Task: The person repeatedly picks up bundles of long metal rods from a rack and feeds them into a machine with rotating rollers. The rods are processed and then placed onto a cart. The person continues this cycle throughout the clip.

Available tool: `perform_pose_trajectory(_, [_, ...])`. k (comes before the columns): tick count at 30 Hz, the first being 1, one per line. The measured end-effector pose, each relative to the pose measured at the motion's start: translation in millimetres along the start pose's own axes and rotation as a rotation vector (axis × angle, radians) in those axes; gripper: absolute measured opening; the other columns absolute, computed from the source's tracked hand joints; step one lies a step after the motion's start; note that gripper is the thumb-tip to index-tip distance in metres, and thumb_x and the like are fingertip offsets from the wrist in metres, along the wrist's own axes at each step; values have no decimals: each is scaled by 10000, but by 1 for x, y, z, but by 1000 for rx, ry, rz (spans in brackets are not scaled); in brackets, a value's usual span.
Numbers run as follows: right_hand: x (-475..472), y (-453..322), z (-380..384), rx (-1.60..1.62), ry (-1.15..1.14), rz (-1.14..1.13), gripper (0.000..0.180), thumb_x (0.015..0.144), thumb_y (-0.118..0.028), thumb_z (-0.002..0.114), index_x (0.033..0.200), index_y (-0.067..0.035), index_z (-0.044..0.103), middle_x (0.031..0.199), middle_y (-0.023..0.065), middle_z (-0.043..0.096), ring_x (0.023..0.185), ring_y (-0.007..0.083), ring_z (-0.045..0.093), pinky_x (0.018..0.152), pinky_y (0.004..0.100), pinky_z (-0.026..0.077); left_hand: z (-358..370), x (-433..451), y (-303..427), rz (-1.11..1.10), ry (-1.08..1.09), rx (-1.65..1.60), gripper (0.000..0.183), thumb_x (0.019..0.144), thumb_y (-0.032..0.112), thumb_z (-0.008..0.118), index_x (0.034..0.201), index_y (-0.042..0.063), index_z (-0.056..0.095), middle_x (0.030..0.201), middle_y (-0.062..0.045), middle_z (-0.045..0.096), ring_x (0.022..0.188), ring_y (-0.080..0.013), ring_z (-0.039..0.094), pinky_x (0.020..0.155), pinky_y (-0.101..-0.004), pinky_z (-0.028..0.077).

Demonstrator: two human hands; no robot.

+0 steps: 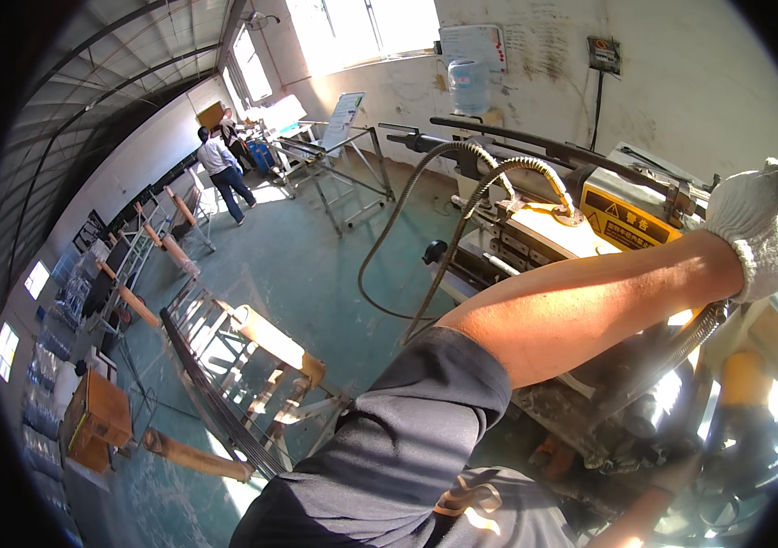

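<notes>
My left arm reaches across to the right, with my left hand (pixel 752 229) in a white knitted glove beside the end of a machine (pixel 553 229). Its fingers are largely turned away, so any hold is hidden. Under the forearm lies the machine's metal body, with a yellow warning plate (pixel 629 219) and two ribbed metal hoses (pixel 454 240) looping off it. At the lower right my right forearm (pixel 656 503) shows; glare and blur hide the right hand among dark machine parts.
A metal rack (pixel 218 390) holds long dark strips and a wrapped roll (pixel 276 339). A brown tube (pixel 197 455) and a wooden cabinet (pixel 98 418) are at lower left. Two people (pixel 221 161) stand far back near a cluttered table. A water bottle (pixel 469 85) stands by the wall.
</notes>
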State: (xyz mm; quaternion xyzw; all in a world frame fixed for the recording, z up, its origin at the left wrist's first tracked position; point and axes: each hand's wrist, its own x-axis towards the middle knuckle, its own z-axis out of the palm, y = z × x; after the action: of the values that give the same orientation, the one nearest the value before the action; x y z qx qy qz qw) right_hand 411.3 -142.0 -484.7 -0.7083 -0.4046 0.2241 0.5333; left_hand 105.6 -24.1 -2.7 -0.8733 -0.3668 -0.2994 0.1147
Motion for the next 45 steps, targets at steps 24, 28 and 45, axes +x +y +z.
perform_pose_trajectory(24, [-35, -73, 27, 628, 177, 137, 651, 809, 201, 676, 1412, -39, 741, 1350, 173, 703, 1113, 241, 750, 908, 374, 659, -32, -39, -41, 231, 126, -347, 153, 1047, 143, 743, 1162, 66, 810, 948, -63, 828, 872, -213, 809, 790, -332, 632])
perform_pose_trajectory(28, [-39, -59, 37, 866, 189, 283, 215, 1041, -50, 579, 1088, -49, 788, 927, 59, 778, 893, 206, 771, 797, 353, 637, -33, -60, -41, 385, 101, 72, 179, 1063, 143, 726, 1204, 146, 836, 1061, -55, 846, 944, -195, 830, 877, -320, 658])
perform_pose_trajectory(45, [-45, -77, 39, 876, 130, 283, 270, 999, -25, 544, 951, -19, 810, 926, 81, 801, 839, 188, 765, 772, 332, 608, -79, -67, 28, -578, -156, -640, 308, 1034, 260, 850, 1270, 72, 788, 1017, -26, 815, 872, -112, 726, 763, -282, 573])
